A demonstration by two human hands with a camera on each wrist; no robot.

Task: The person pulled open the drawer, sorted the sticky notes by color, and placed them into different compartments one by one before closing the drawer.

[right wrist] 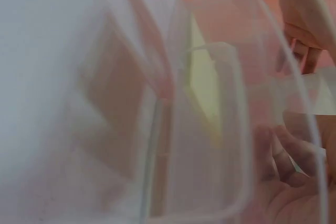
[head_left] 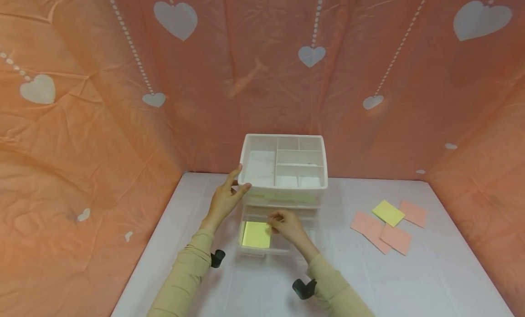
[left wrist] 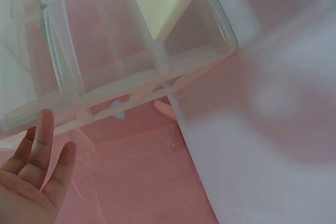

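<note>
A white plastic drawer organizer (head_left: 301, 188) stands at the back of the table, with a clear lower drawer (head_left: 287, 252) pulled out toward me. My left hand (head_left: 226, 199) touches the organizer's left front corner, thumb on the rim and forefinger along the side; in the left wrist view its other fingers are extended. In the drawer's left part lies a yellow sticky-note pad (head_left: 256, 235). Over the drawer, my right hand (head_left: 288, 224) has loosely bent fingers beside the pad's upper right corner. Nothing shows between these fingers in the right wrist view, though clear plastic partly veils them.
Several pink sticky-note pads (head_left: 396, 239) and one yellow pad (head_left: 388, 213) lie on the table's right side. The organizer's top tray (head_left: 261, 164) is divided into compartments. An orange cloth (head_left: 246, 80) with white hearts hangs behind the white table (head_left: 443, 280).
</note>
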